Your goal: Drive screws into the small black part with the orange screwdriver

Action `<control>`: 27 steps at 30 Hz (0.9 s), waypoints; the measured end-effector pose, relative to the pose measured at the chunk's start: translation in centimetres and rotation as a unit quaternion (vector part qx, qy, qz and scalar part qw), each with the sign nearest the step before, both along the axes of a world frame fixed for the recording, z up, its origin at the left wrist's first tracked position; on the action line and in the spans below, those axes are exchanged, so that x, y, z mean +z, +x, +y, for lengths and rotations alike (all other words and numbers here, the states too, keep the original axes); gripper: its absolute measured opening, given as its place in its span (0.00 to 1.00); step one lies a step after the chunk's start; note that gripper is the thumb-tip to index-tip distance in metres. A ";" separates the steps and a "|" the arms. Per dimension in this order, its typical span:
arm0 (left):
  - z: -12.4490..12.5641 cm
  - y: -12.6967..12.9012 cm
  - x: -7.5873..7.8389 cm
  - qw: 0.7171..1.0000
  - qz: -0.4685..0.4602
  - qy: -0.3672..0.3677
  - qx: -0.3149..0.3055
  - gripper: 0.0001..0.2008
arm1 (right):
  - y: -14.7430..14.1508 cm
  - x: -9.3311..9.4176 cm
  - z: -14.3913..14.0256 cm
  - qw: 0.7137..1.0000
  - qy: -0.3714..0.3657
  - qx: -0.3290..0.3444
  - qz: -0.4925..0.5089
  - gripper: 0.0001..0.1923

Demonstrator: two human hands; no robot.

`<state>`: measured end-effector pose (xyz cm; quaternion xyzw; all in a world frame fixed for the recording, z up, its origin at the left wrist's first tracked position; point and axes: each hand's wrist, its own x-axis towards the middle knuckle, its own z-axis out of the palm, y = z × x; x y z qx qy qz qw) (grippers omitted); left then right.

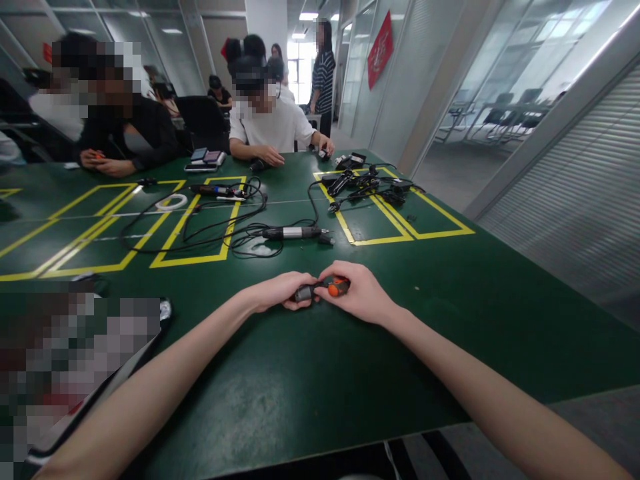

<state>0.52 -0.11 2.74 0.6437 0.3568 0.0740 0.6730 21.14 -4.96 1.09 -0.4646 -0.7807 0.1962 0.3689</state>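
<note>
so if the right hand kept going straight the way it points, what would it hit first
The right hand points left along the table edge, so it would meet the left hand first; both already grip the same small orange and black tool, fingertips nearly touching.

The table [310,373] is dark green, marked with yellow tape rectangles [400,223]. The small tool [323,289] held between the two hands is black and grey with an orange end. Black cables [220,230] loop across the green — among them a black-and-silver tool [293,233] and a white ring [171,202]. A person's T-shirt [275,127] across the table is white; the wall hanging [380,50] is red.
</note>
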 end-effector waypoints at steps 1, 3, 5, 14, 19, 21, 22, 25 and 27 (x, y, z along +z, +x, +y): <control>0.0 0.0 0.0 1.000 0.001 0.002 -0.001 0.21 | 0.1 -0.1 0.1 1.000 -0.001 -0.001 -0.004 0.05; 0.0 0.1 0.0 1.000 0.004 0.005 -0.003 0.20 | 0.1 -0.1 0.1 1.000 -0.009 -0.002 -0.008 0.05; 0.1 0.2 0.0 1.000 0.006 0.006 -0.003 0.20 | 0.1 0.1 0.0 1.000 -0.024 -0.004 -0.011 0.06; 0.5 -0.5 0.3 1.000 0.003 0.018 0.002 0.20 | 0.7 0.3 0.0 0.999 -0.008 0.026 0.023 0.10; 1.9 -1.7 0.5 0.997 -0.020 0.063 0.044 0.23 | 1.5 0.0 0.5 1.000 0.008 -0.016 0.016 0.16; 2.6 -2.1 0.1 0.993 -0.035 0.083 0.072 0.25 | 1.8 -0.2 0.8 0.999 0.015 -0.038 -0.003 0.18; 2.9 -2.2 -0.2 0.991 -0.043 0.095 0.089 0.26 | 1.9 -0.3 0.9 0.999 0.014 -0.048 -0.019 0.17; 3.5 -2.3 -1.2 0.976 -0.069 0.149 0.144 0.27 | 2.1 -0.3 1.2 0.992 -0.034 -0.055 -0.113 0.10; 3.7 -2.3 -1.8 0.967 -0.076 0.183 0.161 0.26 | 2.2 0.0 1.3 0.979 -0.085 -0.048 -0.182 0.06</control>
